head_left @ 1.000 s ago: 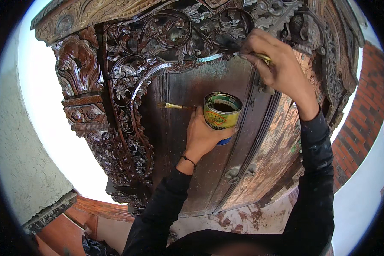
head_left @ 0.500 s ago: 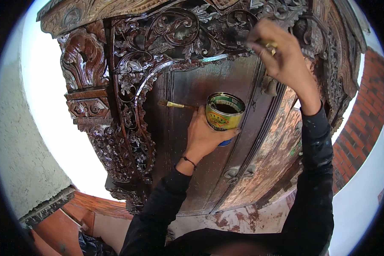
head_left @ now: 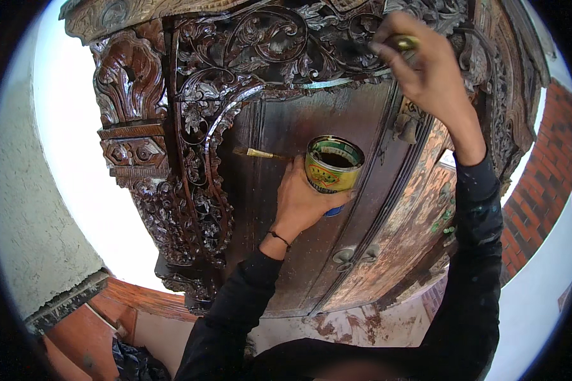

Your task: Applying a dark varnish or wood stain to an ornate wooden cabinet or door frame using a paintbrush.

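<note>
My left hand (head_left: 299, 202) is wrapped round a yellow-green tin can (head_left: 326, 181), tilted so its dark liquid shows inside the rim. A thin paintbrush (head_left: 259, 153) is also in this hand, its bristles pointing left over the dark door panel (head_left: 299, 120). Up at the right, my right hand (head_left: 433, 76) is closed on a second paintbrush (head_left: 405, 42) with a gold-coloured ferrule. That brush's dark bristles are blurred against the carved wooden frieze (head_left: 276, 41) above the door. Part of its handle is hidden by my fingers.
A glossy carved pillar (head_left: 130, 82) stands at the left. To the right are a paler, worn door leaf (head_left: 387, 241) and a small bell-shaped fitting (head_left: 405, 129). Round metal door pulls (head_left: 344, 257) sit lower down. A brick wall (head_left: 540, 178) lies beyond, a black plastic bag (head_left: 137, 362) lower left.
My right hand has risen slightly with its brush along the carving. The view has shifted a little; my left hand still holds the can and thin brush almost unmoved.
</note>
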Available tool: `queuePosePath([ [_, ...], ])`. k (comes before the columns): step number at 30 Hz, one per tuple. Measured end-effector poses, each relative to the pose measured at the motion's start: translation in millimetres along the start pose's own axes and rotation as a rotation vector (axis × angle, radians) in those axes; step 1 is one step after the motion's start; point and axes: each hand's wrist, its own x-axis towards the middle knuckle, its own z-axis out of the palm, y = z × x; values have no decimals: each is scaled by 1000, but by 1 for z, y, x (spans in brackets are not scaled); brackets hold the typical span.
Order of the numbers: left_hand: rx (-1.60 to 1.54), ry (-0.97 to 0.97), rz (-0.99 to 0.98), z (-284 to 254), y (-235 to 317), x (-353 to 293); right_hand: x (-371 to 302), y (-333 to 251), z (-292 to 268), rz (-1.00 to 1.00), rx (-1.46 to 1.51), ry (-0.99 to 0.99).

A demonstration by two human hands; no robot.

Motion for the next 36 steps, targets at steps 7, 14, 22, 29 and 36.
queuePosePath([
  [7,21,19,0,-5,-3,-4,4,0,-3,-55,81,43],
  [14,23,4,-16,-8,-2,-4,13,10,-5,-113,-27,20],
  [22,39,48,1,-5,-5,-5,40,-27,-18,48,-7,-179],
  [29,-4,6,-13,-2,2,-2,70,-22,0,-108,-146,-204],
  [36,-58,-33,13,-3,-3,-1,91,-30,-10,55,-226,-488],
])
